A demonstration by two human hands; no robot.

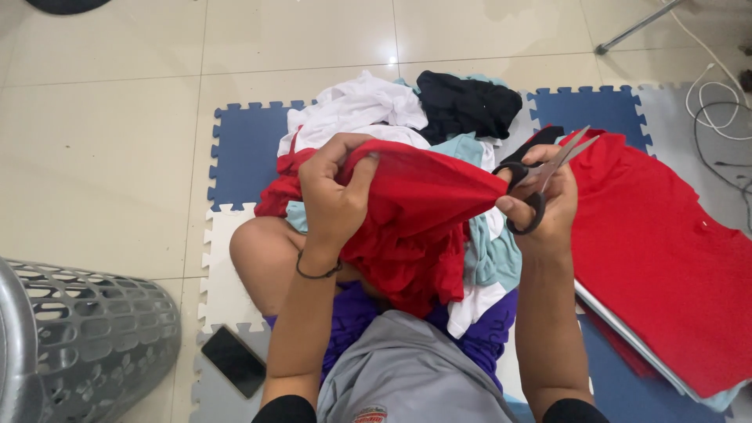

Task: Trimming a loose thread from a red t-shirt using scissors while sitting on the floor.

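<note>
Head view looks down on a person sitting on foam floor mats [243, 145], and much is covered or cut off. Most of the lap is buried under a red cloth [415, 211], which the left hand [333, 196] grips in a closed fist at its bunched top edge, fingers curled into the fabric. The right hand [544, 207] is closed through the black handles of a pair of scissors [548, 176]; its blades point up and to the right, and whether they are parted is hard to tell. That hand also pinches a pulled-out corner of the red cloth. Behind the hands lies a pile of clothes [423, 113], white, black and pale blue, its lower pieces hidden. A second red garment [666, 251] lies spread flat at the right, running out of the frame. A grey laundry basket [86, 329] is cut off at the lower left, and a dark phone [233, 360] lies face up beside the knee. White cables [709, 102] trail at the upper right.
</note>
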